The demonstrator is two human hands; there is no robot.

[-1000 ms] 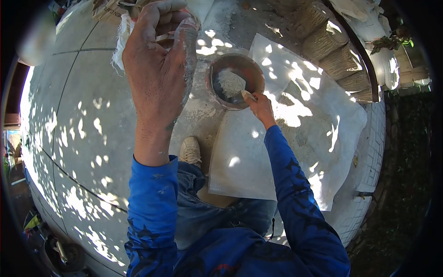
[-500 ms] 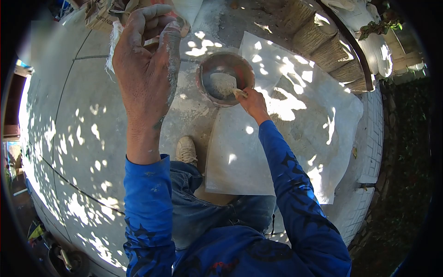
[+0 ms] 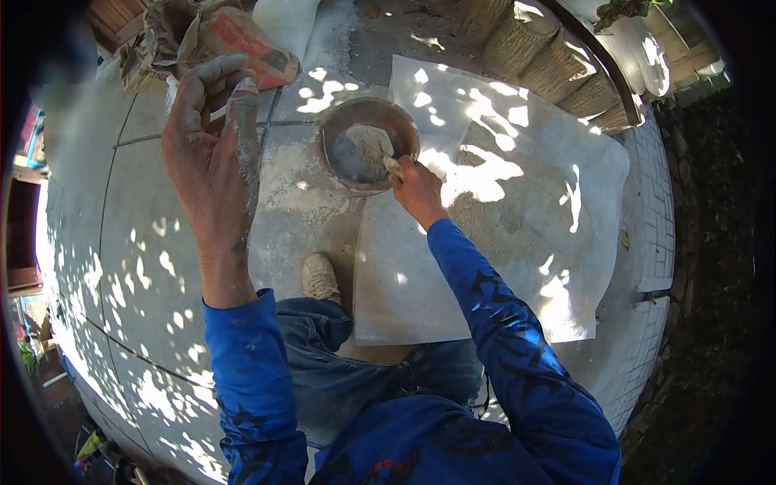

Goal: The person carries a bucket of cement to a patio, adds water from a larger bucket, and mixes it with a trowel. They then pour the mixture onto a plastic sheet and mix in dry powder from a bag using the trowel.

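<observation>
A round reddish-brown bowl point(image 3: 331, 129) with grey powder mix sits on the concrete floor at the corner of a white sheet. My right hand point(image 3: 418, 190) grips the wooden handle of a trowel point(image 3: 373, 144), whose blade lies inside the bowl, loaded with mix. My left hand point(image 3: 208, 158) is raised in the air left of the bowl, dusty with powder, fingers loosely curled and apart, holding nothing.
A white sheet point(image 3: 501, 218) with a sandy patch covers the floor to the right. A torn paper cement bag point(image 3: 234, 36) lies at the top left. Woven baskets point(image 3: 550, 56) stand along the top right. My shoe point(image 3: 320, 277) rests on the concrete floor point(image 3: 145, 234).
The view shifted, so bowl and hands sit lower and further left. My left hand dropped away from the bag and its fingers spread. The trowel moved within the bowl.
</observation>
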